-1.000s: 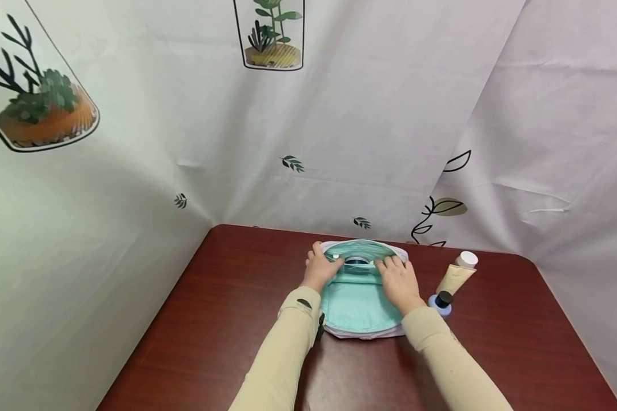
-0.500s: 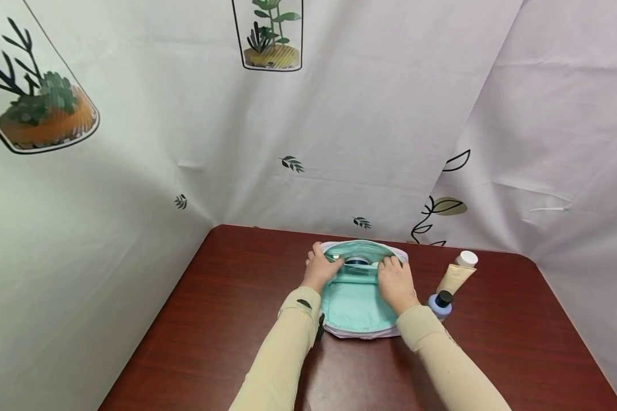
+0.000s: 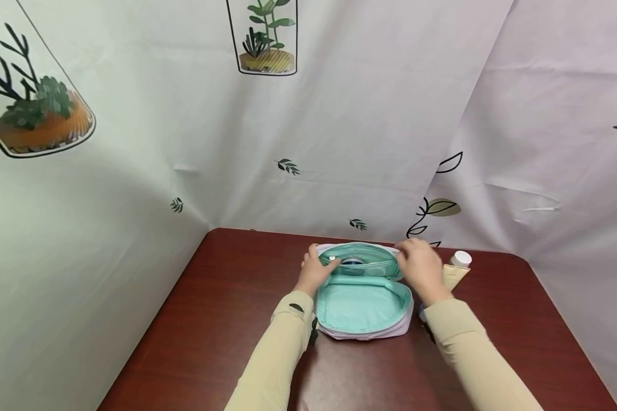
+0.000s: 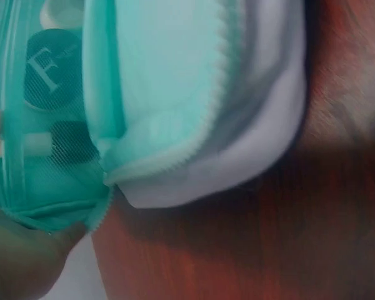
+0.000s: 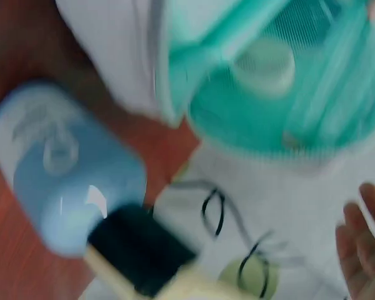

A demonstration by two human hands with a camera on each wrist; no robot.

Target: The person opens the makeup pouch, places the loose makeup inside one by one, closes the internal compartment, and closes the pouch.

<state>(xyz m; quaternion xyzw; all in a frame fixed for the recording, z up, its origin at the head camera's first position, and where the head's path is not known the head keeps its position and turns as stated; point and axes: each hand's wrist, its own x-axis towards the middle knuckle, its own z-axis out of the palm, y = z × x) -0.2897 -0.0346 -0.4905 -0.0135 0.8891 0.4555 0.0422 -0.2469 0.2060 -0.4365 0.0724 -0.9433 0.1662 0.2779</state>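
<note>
Gripping the raised flap's L edge: L hand (image 3: 312,274), thumb inside the rim, fingers curled round the outside. R hand (image 3: 420,267), blurred, is just beside the flap's R edge; R wrist view shows its fingers relaxed, loosely curved, apart from the fabric.

Count: 1 pouch (image 3: 362,308), lavender outside, mint lining, spread wide on the table btwn the 2 forearms, flap up at the back. 1 mesh pocket (image 4: 47,181) in the flap w/ at least 3 items behind it: 1 round dark lid (image 4: 52,69) lettered "F", 1 white round item (image 4: 61,14), 1 white-and-dark item (image 4: 34,145).

Outside, R of pouch: 1 blue bottle (image 5: 81,162) w/ black cap (image 5: 140,247), mostly hidden by the R wrist in head view; 1 cream tube (image 3: 455,277); 1 white cap (image 3: 461,258) just behind the tube, body hidden.

Surface: 1 table (image 3: 211,319), dark red-brown, slightly glossy, rounded back corners. Room: pale cloth (image 3: 370,131) hangs behind & at the sides, creased, w/ 2 potted-plant prints plus sm. leaf sprigs.
</note>
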